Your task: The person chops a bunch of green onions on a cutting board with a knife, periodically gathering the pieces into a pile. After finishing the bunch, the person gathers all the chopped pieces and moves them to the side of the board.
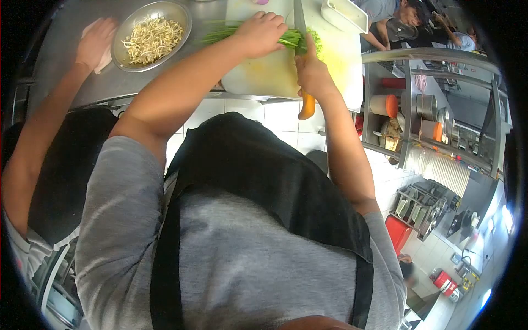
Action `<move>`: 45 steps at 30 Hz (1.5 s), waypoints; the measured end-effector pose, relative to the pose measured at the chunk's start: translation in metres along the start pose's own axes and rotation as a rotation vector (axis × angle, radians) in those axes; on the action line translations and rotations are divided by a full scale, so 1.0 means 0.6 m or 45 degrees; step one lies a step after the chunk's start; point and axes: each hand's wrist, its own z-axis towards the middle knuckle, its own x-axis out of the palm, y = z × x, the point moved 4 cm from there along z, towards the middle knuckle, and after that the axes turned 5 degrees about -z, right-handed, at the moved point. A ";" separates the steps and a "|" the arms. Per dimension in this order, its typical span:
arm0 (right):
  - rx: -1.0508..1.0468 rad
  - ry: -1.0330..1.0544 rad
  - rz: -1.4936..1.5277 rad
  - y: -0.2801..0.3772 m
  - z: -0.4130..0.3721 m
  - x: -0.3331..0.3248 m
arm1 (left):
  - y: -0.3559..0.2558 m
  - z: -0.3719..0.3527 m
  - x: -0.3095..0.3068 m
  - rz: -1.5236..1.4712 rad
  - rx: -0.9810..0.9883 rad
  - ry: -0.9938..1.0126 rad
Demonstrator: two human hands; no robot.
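A bunch of long green scallions (217, 36) lies across the white cutting board (258, 77). My left hand (262, 34) rests on the bunch, its fingers curled over the stalks and holding them down. My right hand (314, 72) grips a knife (308, 105) by its yellow-orange handle. The blade points away from me and stands right at the cut end of the stalks, close to my left fingertips. Finely chopped green bits (315, 45) are heaped just right of the blade. A white plastic container (352, 22) stands at the board's upper right.
Left of the board, a metal bowl (187, 34) of bean sprouts (154, 41) sits on the steel counter (60, 49). A co-worker's hand (99, 41) presses a cloth (103, 61) beside it. A metal rack (407, 104) with pots stands at right; other people are beyond it.
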 end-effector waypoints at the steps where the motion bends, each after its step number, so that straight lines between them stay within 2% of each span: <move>1: 0.078 0.020 0.106 0.004 -0.004 -0.004 | -0.004 -0.002 0.000 -0.029 0.004 -0.075; 3: 0.129 0.026 0.189 0.010 -0.007 -0.008 | -0.008 -0.005 -0.002 -0.085 0.011 -0.220; 6: 0.191 0.046 0.258 0.017 -0.014 -0.014 | -0.012 -0.016 -0.014 -0.079 0.291 -0.417; 12: 0.197 0.083 0.312 0.025 -0.021 -0.021 | -0.006 -0.006 -0.014 -0.346 0.267 -0.488; 15: 0.244 0.114 0.270 0.024 -0.020 -0.022 | 0.019 0.018 -0.029 -0.385 0.128 -0.348; 18: 0.117 0.106 0.201 0.007 -0.006 -0.007 | 0.019 0.022 -0.061 -0.570 0.006 -0.425; 21: 0.108 0.074 0.139 0.015 -0.012 -0.014 | 0.011 0.040 -0.055 -0.242 0.055 -0.328; 24: 0.194 0.085 0.268 0.019 -0.016 -0.018 | 0.043 0.097 -0.026 -0.206 -0.120 -0.148; 26: -0.272 -0.191 -0.184 -0.035 0.022 0.034 | 0.048 0.108 -0.038 -0.294 -0.032 -0.099; 27: -0.301 -0.197 -0.204 -0.038 0.024 0.037 | 0.052 0.112 -0.042 -0.338 0.011 -0.075; 28: -0.330 -0.204 -0.223 -0.040 0.025 0.039 | 0.058 0.120 -0.031 -0.289 0.229 -0.141; 30: 0.025 0.044 0.159 0.003 -0.004 -0.003 | 0.075 0.128 0.006 -0.185 0.662 -0.269; 33: 0.016 0.089 0.039 -0.002 -0.002 0.001 | 0.076 0.114 0.017 -0.096 0.525 -0.077; 36: 0.212 0.114 0.234 0.017 -0.018 -0.018 | 0.039 0.067 -0.011 -0.108 0.106 0.160; 39: 0.085 -0.001 0.216 0.002 -0.007 -0.004 | 0.006 0.024 -0.004 0.065 0.008 -0.161; 42: 0.179 0.064 0.284 0.015 -0.015 -0.016 | -0.012 0.004 0.015 0.005 -0.054 -0.416; 45: 0.169 0.057 0.305 0.018 -0.019 -0.017 | -0.025 0.004 0.019 -0.055 -0.097 -0.396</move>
